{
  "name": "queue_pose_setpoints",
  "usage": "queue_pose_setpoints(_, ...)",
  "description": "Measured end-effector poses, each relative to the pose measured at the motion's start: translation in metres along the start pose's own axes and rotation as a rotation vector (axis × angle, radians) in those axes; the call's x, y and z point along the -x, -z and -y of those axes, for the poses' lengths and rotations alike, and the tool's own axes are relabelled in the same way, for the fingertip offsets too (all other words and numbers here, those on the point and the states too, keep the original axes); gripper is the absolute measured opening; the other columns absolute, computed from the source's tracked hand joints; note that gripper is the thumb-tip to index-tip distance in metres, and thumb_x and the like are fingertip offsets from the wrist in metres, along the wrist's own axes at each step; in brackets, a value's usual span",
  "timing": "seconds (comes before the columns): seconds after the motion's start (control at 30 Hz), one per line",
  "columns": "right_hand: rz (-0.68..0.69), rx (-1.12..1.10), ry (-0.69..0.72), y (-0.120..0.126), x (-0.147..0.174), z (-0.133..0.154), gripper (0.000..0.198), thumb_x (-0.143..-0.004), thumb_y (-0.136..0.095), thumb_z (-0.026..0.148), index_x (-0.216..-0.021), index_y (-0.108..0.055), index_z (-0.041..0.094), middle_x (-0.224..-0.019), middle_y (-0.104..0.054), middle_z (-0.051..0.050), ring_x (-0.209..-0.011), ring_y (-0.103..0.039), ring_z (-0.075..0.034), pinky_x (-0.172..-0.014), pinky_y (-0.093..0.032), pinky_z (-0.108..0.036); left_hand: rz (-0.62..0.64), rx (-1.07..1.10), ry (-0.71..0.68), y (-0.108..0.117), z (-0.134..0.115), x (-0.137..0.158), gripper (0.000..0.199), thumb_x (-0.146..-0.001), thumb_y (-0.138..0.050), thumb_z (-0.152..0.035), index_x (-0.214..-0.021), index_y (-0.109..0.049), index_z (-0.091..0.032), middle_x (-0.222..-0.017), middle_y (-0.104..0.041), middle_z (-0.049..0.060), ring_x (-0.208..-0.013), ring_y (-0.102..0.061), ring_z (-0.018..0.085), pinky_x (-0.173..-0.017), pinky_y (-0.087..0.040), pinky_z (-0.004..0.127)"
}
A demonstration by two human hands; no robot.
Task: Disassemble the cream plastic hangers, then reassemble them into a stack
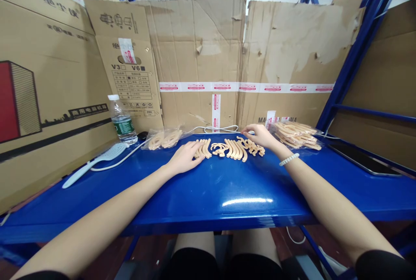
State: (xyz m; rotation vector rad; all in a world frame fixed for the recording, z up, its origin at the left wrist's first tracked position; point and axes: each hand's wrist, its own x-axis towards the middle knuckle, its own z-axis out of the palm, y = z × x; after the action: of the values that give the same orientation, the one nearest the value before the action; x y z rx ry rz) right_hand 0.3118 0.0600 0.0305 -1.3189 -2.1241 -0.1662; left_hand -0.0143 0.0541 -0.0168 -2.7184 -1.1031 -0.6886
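Observation:
My left hand (184, 157) lies low on the blue table, thumb and fingers apart, touching the left end of a row of curved light-wood strips (204, 148). A second row of curved strips (235, 149) stands to the right of it. Between the rows sit small arched wooden pieces (219, 148). My right hand (259, 134) is over the back of a loose heap of small wavy wooden pieces (255, 146). Its fingers are bent and drawn together; whatever may be in them is hidden.
Bagged ring-like wooden pieces (164, 138) lie at the left, bagged wooden strips (297, 135) at the right. A water bottle (122, 122), a pale blue slotted spatula (97, 161) and a white cable (121, 163) are further left. A dark phone-like device (364, 159) lies far right. Cardboard (198, 54) walls the back.

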Motion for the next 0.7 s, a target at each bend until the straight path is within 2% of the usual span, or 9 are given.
queue_pose_setpoints(0.43, -0.003, 0.005, 0.045, 0.001, 0.0, 0.007, 0.02, -0.085, -0.054, 0.018, -0.083, -0.074, 0.018, -0.089, -0.076, -0.007, -0.085, -0.07, -0.023, -0.079, -0.051, -0.031, 0.018, -0.001, -0.016, -0.001, 0.0, -0.001, 0.043, -0.09, -0.051, -0.036, -0.129, -0.053, -0.016, -0.128, -0.061, 0.013, -0.116, -0.056, 0.031, -0.098, -0.046, 0.045)
queue_pose_setpoints(0.7, -0.005, 0.005, 0.099, 0.0, -0.001, 0.015, 0.019, -0.087, -0.053, 0.018, -0.087, -0.072, 0.018, -0.09, -0.074, -0.008, -0.088, -0.067, -0.023, -0.082, -0.049, -0.034, 0.003, 0.023, 0.057, -0.001, -0.002, -0.001, 0.041, -0.089, -0.053, -0.032, -0.127, -0.055, -0.015, -0.126, -0.062, 0.014, -0.118, -0.056, 0.031, -0.098, -0.046, 0.045)
